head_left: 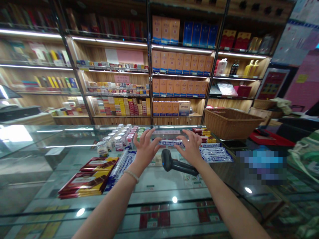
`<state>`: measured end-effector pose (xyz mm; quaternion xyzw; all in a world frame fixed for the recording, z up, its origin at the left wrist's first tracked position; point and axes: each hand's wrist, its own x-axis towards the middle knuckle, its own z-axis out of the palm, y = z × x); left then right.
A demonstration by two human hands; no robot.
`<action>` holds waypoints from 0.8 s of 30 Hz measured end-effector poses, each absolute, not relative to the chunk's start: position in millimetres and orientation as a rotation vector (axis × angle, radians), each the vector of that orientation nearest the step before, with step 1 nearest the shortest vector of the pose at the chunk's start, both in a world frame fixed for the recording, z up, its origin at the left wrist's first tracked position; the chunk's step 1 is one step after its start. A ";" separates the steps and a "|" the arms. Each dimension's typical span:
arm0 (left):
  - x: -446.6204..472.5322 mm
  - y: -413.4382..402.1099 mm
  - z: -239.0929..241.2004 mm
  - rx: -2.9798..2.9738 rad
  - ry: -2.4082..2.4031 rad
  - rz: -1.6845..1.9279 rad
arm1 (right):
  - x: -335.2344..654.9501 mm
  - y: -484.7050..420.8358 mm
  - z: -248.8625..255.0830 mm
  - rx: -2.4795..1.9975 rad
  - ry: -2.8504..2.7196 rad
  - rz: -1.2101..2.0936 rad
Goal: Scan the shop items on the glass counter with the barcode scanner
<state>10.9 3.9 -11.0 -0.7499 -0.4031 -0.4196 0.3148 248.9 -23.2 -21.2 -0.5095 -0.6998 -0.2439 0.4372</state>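
My left hand (146, 146) is over the glass counter with its fingers spread, the thumb near the left end of a slim blue-and-white packet (171, 143). At the packet's right side, my right hand (190, 147) also has its fingers apart. Whether either thumb touches the packet is hard to tell. A black barcode scanner (178, 166) lies just below it, its handle end partly behind my right wrist. Left of my left hand are more long blue-and-white packets (122, 167) and stacked chocolate bars (89, 179). Similar packets (215, 154) lie right of my right hand.
Small jars (119, 142) stand in rows at the left back of the glass counter (154, 189). More chocolate bars (205, 135) lie beside a wicker basket (231, 122) on the right. Behind are lit shelves with boxes (179, 88). A green bag (307, 156) is at far right.
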 end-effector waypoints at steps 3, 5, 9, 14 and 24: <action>10.2 4.8 -10.4 -1.958 -1.065 -1.107 | 251.2 -22.6 -20.9 -1.256 -1.744 -0.656; 9.9 5.3 -9.9 -1.940 -1.069 -1.105 | 252.5 -22.2 -20.8 -1.253 -1.744 -0.673; 9.6 6.7 -9.9 -1.935 -1.081 -1.103 | 254.2 -21.2 -22.0 -1.271 -1.743 -0.707; 9.1 6.7 -10.4 -1.949 -1.088 -1.084 | 254.3 -19.4 -25.1 -1.293 -1.740 -0.708; 24.4 -2.4 21.4 -2.005 -1.018 -1.045 | 280.0 -20.9 0.2 -1.277 -1.722 -0.705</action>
